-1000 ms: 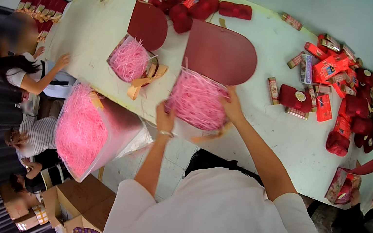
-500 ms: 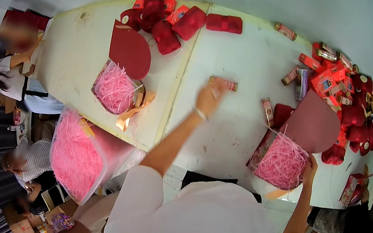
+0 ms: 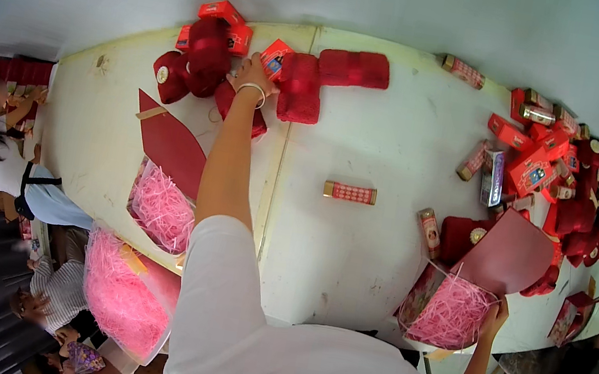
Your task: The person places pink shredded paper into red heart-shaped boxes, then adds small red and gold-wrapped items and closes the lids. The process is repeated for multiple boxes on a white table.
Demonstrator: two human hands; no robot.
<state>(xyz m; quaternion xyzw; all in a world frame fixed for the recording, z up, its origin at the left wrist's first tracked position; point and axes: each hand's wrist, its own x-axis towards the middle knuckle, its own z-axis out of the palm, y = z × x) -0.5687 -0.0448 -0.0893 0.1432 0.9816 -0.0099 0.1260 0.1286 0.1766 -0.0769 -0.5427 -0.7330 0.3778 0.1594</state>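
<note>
My left hand is stretched out to the far pile of dark red rolled towels, its fingers spread. It lies over one rolled towel, next to a small orange-red box; whether it grips anything does not show. At the near right, my right hand grips the side of a gift box with its dark red lid up. Pink paper shred fills this box. Between my hands, a red patterned carton with gold ends lies alone on the white table.
Another open gift box with pink shred stands at the left, near a big clear tub of shred. A mixed heap of orange-red boxes, cartons and towels covers the right side. Other people sit or stand at the left and right edges.
My left hand has gone from the patterned carton at the middle to the far left towels; the carton stays on the table. My right hand keeps to the gift box. The view has shifted.
</note>
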